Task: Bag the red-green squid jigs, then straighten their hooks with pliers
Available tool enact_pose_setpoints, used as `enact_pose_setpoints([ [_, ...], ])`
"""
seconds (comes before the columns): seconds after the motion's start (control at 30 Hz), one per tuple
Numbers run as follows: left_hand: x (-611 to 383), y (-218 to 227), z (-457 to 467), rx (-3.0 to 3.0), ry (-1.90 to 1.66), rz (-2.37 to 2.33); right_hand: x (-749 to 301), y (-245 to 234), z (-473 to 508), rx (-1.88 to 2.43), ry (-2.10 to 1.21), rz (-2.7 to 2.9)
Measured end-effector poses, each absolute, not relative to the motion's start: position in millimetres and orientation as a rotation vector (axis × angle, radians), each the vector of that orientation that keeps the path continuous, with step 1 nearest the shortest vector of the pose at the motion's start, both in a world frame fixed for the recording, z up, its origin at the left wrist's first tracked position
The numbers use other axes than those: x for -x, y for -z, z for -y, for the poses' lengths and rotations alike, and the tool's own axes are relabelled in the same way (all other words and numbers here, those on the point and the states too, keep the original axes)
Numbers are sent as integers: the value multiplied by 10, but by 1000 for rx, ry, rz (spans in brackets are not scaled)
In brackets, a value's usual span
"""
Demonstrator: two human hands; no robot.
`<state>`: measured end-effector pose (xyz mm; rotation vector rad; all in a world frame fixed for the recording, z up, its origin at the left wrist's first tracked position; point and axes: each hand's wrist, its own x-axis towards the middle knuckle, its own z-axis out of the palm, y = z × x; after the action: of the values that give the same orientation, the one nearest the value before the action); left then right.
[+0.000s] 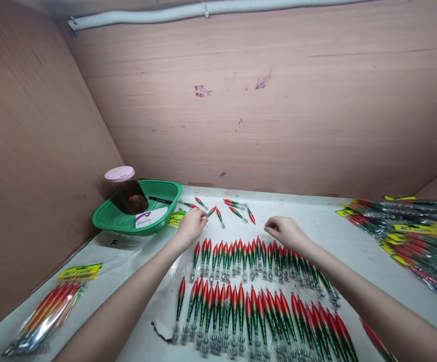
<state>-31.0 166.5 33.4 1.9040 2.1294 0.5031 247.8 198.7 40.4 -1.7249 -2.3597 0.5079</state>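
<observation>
Two rows of red-and-green squid lures (248, 281) lie side by side on the white table (339, 236). Several loose lures (237, 211) are scattered behind the rows. My left hand (191, 226) reaches to the loose ones and its fingers are pinched on one lure (205, 217). My right hand (284, 231) hovers just above the far row with its fingers curled together; whether they hold anything is hidden.
A green basket (165, 193) holding a jar with a pink lid (125, 188) stands at the back left. Bagged lures (410, 236) are piled at the right, another bag (48, 311) lies at the front left. Brown board walls close the back and left.
</observation>
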Motion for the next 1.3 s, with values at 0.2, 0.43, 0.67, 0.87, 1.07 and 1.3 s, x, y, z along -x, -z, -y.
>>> enact_pose_setpoints([
  [0.2,44,-209,-2347,-1720,-465,-2214,-1897,-153,-2728,2020,-526,2201],
  [0.43,203,-222,-2412,-1383,-749,-2045,-2035,-75,-2858,2122,-612,2033],
  [0.67,210,-355,-1765,-1062,-1118,-1502,-2601,-266,-2709,1960,-715,1853],
  [0.87,-11,-476,-1171,-913,-1191,-1139,-2845,-635,-2171,1570,-1051,1667],
  [1.07,-214,-583,-770,-910,-1066,-1010,-2708,-829,-1319,1139,-1575,1505],
  [1.3,-355,-692,-469,-902,-944,-954,-2563,-824,-832,959,-1837,1320],
])
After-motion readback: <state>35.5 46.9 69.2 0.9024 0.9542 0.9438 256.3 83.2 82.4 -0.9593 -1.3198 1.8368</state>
